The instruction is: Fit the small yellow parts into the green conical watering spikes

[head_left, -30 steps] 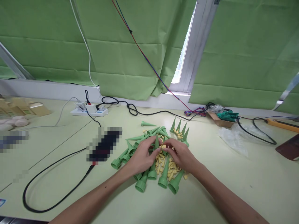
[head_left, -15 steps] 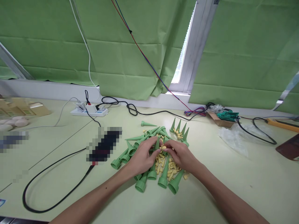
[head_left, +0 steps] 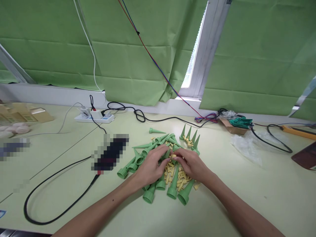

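Note:
My left hand [head_left: 154, 164] is closed round a green plastic spike [head_left: 167, 153] whose tip points up. Pinched in my right hand [head_left: 191, 164] is a small yellow plastic valve [head_left: 173, 156], pressed against the spike's side; the exact contact is hidden by my fingers. Both hands are above a pile of loose green spikes [head_left: 173, 190] with open round ends. Small yellow valves [head_left: 182, 179] lie scattered under and between my hands. Beyond my right hand, several green spikes [head_left: 189, 132] stand upright in a row with yellow valves on them.
A single green spike [head_left: 156, 131] lies behind the pile. At the left are a blurred-out dark device [head_left: 112, 153] with a black cable and a white power strip [head_left: 95, 117]. A small cardboard box [head_left: 233, 126] and clear plastic bags [head_left: 247, 148] lie at the right.
The green spike in my left hand has tilted slightly to the right. My hands otherwise stay in nearly the same place.

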`<state>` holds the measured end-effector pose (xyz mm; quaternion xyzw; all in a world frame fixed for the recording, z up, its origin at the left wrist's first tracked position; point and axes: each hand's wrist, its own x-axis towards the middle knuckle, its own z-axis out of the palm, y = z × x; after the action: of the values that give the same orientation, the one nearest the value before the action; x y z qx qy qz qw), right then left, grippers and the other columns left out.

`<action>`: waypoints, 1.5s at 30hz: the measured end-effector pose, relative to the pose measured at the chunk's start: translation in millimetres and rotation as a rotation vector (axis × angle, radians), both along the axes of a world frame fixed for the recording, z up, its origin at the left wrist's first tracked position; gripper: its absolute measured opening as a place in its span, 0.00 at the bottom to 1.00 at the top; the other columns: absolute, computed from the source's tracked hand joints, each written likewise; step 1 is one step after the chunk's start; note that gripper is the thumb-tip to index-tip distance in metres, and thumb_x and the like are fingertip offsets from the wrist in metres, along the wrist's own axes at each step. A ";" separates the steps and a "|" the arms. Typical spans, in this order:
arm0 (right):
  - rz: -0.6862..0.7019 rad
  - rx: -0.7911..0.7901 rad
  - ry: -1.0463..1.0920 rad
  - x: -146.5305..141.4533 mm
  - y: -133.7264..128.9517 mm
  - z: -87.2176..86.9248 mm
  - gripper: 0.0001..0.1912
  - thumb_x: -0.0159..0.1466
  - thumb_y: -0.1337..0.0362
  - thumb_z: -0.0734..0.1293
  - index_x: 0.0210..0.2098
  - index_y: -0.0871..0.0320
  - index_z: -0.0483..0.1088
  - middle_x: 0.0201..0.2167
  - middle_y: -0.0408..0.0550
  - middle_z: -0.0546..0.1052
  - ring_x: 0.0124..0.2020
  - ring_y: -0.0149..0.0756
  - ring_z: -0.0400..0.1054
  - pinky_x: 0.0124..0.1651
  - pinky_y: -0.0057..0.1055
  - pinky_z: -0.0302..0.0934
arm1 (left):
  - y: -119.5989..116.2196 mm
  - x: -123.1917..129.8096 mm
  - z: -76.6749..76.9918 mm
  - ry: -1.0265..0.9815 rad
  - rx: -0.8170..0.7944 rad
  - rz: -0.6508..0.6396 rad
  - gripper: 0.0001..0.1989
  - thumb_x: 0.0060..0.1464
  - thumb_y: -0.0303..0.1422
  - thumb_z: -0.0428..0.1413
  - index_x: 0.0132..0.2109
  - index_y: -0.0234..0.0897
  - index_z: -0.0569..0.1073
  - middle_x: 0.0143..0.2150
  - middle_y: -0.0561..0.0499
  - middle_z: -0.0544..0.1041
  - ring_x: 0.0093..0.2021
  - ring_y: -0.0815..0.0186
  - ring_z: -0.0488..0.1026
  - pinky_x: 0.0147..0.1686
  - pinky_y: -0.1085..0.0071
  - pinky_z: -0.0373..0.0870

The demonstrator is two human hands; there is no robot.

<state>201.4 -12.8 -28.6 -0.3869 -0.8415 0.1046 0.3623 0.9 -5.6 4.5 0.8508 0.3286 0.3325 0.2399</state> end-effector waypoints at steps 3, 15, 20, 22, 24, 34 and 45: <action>-0.009 -0.002 -0.006 -0.2 0.0 -0.3 0.07 0.71 0.65 0.57 0.39 0.56 0.66 0.30 0.45 0.72 0.29 0.34 0.66 0.32 0.29 0.58 | 0.1 0.2 -0.7 0.009 0.006 -0.010 0.08 0.60 0.25 0.47 0.43 0.38 0.69 0.40 0.48 0.72 0.41 0.60 0.69 0.41 0.65 0.66; -0.015 0.002 -0.026 0.2 0.4 -0.5 0.07 0.71 0.65 0.56 0.38 0.56 0.65 0.28 0.44 0.71 0.28 0.34 0.64 0.31 0.29 0.55 | 0.0 0.5 -1.8 0.014 0.020 -0.016 0.08 0.61 0.24 0.47 0.44 0.38 0.68 0.41 0.48 0.71 0.42 0.61 0.68 0.41 0.67 0.65; -0.014 -0.005 -0.023 -0.1 -0.6 0.3 0.07 0.71 0.65 0.56 0.38 0.56 0.65 0.28 0.44 0.71 0.28 0.34 0.64 0.31 0.29 0.55 | -0.3 0.3 -1.7 0.017 0.025 -0.022 0.09 0.61 0.24 0.47 0.44 0.38 0.69 0.41 0.48 0.71 0.42 0.62 0.68 0.41 0.67 0.65; -0.015 -0.010 -0.021 -0.4 -0.8 0.0 0.07 0.71 0.65 0.56 0.38 0.56 0.65 0.28 0.44 0.71 0.28 0.34 0.64 0.31 0.28 0.55 | -0.4 0.2 -1.5 0.016 0.027 -0.029 0.09 0.61 0.23 0.47 0.44 0.38 0.69 0.41 0.48 0.71 0.42 0.62 0.68 0.41 0.68 0.65; -0.021 -0.016 -0.015 -0.7 -0.5 -0.8 0.07 0.71 0.65 0.57 0.38 0.56 0.65 0.28 0.44 0.71 0.28 0.33 0.64 0.32 0.28 0.56 | -0.2 0.3 -1.4 0.012 0.030 -0.037 0.09 0.61 0.23 0.47 0.43 0.38 0.69 0.41 0.48 0.71 0.42 0.62 0.68 0.41 0.68 0.65; -0.038 0.002 0.007 -1.3 1.0 -3.3 0.06 0.70 0.64 0.58 0.39 0.57 0.66 0.29 0.44 0.71 0.28 0.33 0.64 0.32 0.28 0.56 | 0.0 1.0 -3.3 -0.017 0.064 -0.078 0.11 0.62 0.21 0.45 0.45 0.38 0.69 0.42 0.48 0.70 0.42 0.64 0.68 0.41 0.70 0.65; -0.032 0.045 0.065 -1.3 3.3 -4.4 0.05 0.70 0.65 0.60 0.41 0.56 0.67 0.31 0.45 0.74 0.30 0.33 0.66 0.33 0.28 0.57 | 1.9 -2.3 -9.3 -0.066 0.137 -0.111 0.18 0.56 0.15 0.44 0.46 0.38 0.69 0.44 0.48 0.70 0.45 0.64 0.69 0.42 0.69 0.66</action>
<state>200.1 -9.5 -33.0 -0.3886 -0.8251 0.0921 0.3996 -1.4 -3.7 -4.8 0.8707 0.2496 0.3680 0.2100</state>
